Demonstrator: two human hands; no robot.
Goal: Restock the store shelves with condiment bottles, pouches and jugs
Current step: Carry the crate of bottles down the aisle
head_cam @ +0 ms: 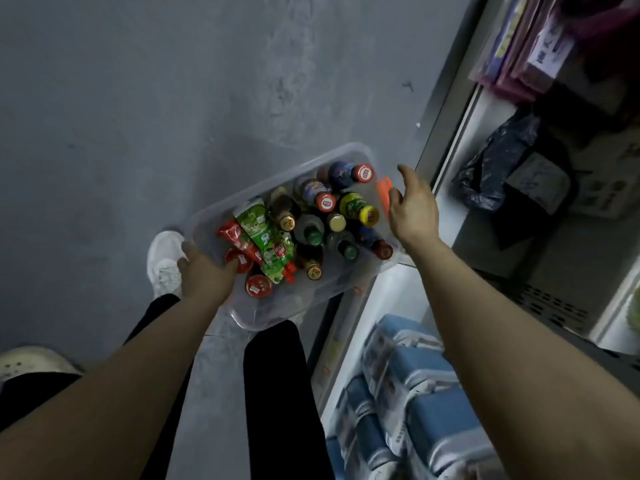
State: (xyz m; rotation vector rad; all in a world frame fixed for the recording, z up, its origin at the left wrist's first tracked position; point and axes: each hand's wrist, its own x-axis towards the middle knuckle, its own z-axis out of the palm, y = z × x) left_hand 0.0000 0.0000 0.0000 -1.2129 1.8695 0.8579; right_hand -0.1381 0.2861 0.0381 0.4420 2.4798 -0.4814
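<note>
- Head view, looking straight down: a clear plastic bin [277,311] sits on the grey concrete floor [138,116] right by the feet, and it's packed.
- Inside are dark glass bottles with red caps [362,173], a yellow-capped bottle [369,214], a green printed pouch [266,237] and a red pouch [239,240] beside it.
- The left hand [204,268] is at the near-left rim. Its fingers curl over the wall into the bin with the thumb outside, so it grips the bin.
- The right hand [412,209] is at the bin's right end, fingers loose and spread, holding nothing. It's just beside the orange latch [384,194]; whether it touches, I cannot tell.
- Progress call: early. The stock seems to be all in the bin and neither hand holds a product, so the whole load looks left to shelve.
- The grey metal shelving [457,133] runs up the right side, and the bin's right corner sits close against its lower edge.
- There's wide open floor to the left and far side.
- The right is tight, with the shelf lip, a dark plastic bag [495,168] and blue-and-white wrapped packs [426,386] on the near lower shelf.
- A white shoe [164,258] sits just beside the left hand, so the near-left corner is crowded too.
</note>
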